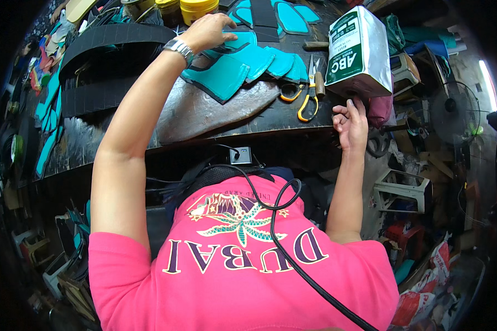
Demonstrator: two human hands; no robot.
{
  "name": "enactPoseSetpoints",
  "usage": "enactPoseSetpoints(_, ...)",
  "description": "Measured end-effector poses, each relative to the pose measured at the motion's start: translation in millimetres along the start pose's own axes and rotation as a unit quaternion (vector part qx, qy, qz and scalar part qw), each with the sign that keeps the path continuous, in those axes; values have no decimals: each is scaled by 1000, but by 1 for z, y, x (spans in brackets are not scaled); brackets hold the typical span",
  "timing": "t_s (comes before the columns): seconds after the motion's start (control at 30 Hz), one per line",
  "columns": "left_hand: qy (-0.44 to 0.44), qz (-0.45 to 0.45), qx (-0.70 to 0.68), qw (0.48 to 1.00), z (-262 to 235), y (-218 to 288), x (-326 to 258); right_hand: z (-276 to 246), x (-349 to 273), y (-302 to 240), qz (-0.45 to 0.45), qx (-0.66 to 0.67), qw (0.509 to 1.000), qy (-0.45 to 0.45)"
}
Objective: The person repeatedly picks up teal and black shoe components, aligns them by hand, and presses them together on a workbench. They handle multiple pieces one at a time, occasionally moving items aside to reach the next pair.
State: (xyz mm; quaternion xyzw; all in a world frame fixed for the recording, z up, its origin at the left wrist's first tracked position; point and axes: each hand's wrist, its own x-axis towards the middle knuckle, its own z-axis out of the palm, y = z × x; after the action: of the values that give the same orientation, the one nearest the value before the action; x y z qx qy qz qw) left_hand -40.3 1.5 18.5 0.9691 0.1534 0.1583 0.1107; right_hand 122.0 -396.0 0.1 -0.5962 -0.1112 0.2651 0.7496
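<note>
My left hand [207,34], with a metal watch [179,51] on the wrist, reaches over the far side of the workbench. Its fingers are apart and nothing shows between them. Just beneath and beside it lie several overlapping teal pieces with black edging [221,78], cut like shoe uppers. My right hand [352,126] is raised palm up at the bench's front edge, its fingers loosely curled and holding nothing. Its fingertips are close below a silver and green rectangular tin [361,52]; I cannot tell whether they touch. Orange-handled scissors [308,105] lie left of that hand.
A smooth dark slab [210,113] lies along the bench front. Curved black strips [107,60] stand at left, with yellow tubs [197,8] behind. More teal pieces [279,19] lie at the back. A fan [453,113] and a white stool [402,190] stand at right.
</note>
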Motion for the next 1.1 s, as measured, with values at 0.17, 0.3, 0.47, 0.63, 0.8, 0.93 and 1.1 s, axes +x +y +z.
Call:
enactPoseSetpoints(0.17, -133, -46, 56, 988, 26, -4, 26, -12, 27, -11, 64, -49, 996, -38)
enactPoseSetpoints(0.3, -196, -89, 50, 975, 20, 5, 34, -13, 28, -19, 84, -102, 988, -77)
enactPoseSetpoints(0.47, -166, -90, 19, 982, 14, 7, 38, -13, 26, -19, 73, -160, 981, -83)
enactPoseSetpoints(0.63, -51, -71, -92, 992, 11, 4, 34, -24, 28, -9, 49, -102, 992, -54)
enactPoseSetpoints(0.8, 128, -29, -265, 955, -37, 28, 15, -34, 41, 7, 17, -39, 999, 5)
enactPoseSetpoints(0.93, 230, 57, -55, 970, -87, 52, -43, -40, 46, 5, 8, 7, 1000, 29)
enactPoseSetpoints(1.1, 256, 121, 143, 948, -104, 68, -153, -35, 36, -4, 51, -21, 998, -30)
